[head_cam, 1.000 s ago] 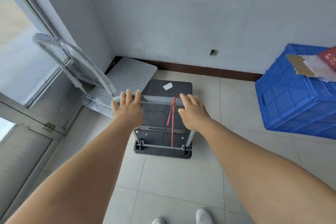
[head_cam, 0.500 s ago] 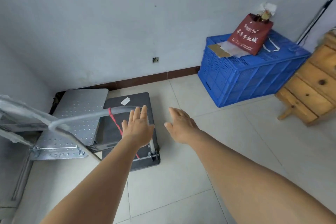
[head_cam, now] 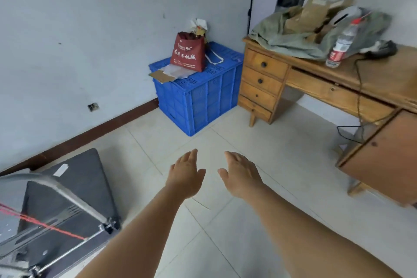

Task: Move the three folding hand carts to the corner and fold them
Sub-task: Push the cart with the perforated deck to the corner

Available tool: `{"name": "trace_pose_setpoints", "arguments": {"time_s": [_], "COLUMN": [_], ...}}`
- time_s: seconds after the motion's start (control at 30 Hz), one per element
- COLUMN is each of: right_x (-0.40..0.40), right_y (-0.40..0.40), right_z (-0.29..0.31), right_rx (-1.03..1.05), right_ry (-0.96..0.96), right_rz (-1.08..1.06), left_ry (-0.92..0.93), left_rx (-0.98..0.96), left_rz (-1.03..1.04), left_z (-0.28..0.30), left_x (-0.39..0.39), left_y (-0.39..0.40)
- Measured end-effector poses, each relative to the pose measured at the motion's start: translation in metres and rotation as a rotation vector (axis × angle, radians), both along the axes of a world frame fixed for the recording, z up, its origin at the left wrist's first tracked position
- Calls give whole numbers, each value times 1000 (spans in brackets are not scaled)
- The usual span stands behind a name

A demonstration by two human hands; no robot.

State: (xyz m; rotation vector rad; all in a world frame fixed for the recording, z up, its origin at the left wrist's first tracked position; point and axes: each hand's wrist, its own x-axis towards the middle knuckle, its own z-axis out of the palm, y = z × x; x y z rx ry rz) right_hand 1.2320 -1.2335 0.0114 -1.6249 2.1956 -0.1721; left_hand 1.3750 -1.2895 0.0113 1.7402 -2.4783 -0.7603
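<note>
A pale tiled floor (head_cam: pixel 259 165) meets a grey-white wall with a dark brown skirting. At centre frame the left hand (head_cam: pixel 186 176) and right hand (head_cam: pixel 240 175) hover palm-down over the tiles, fingers extended, holding nothing. In the lower left stands the black-decked folding hand cart (head_cam: pixel 74 187), its silver tube handle (head_cam: pixel 67 192) upright with a red cord tied across. Upper centre sits a blue perforated plastic crate (head_cam: pixel 203 95) bearing a red paper bag (head_cam: pixel 188 53); a wooden desk (head_cam: pixel 316 83) fills the right.

Black hand cart (head_cam: pixel 74 189) with red cord (head_cam: pixel 45 224); blue perforated crate (head_cam: pixel 200 95); red bag (head_cam: pixel 188 53); brown desk (head_cam: pixel 320 83).
</note>
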Motion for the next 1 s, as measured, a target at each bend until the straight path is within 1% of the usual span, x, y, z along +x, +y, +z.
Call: {"name": "trace_pose_setpoints", "arguments": {"time_s": [0.1, 0.17, 0.4, 0.53, 0.77, 1.0], "right_x": [-76, -111, -242, -300, -383, -449], "right_y": [45, 67, 165, 211, 276, 335], "right_z": [2, 6, 16, 24, 50, 73], "right_rx": [5, 1, -5, 8, -30, -90], "right_ry": [15, 21, 44, 50, 58, 108], "right_rz": [-135, -192, -496, -677, -986, -1279], "left_ry": [3, 10, 41, 60, 132, 205], "left_rx": [-15, -22, -42, -62, -103, -121], "left_rz": [-123, -176, -515, -691, -1021, -1240], "left_z": [6, 9, 18, 24, 40, 67], "left_x": [-79, -117, -280, -358, -484, -588], "left_y": [28, 40, 104, 133, 173, 221]}}
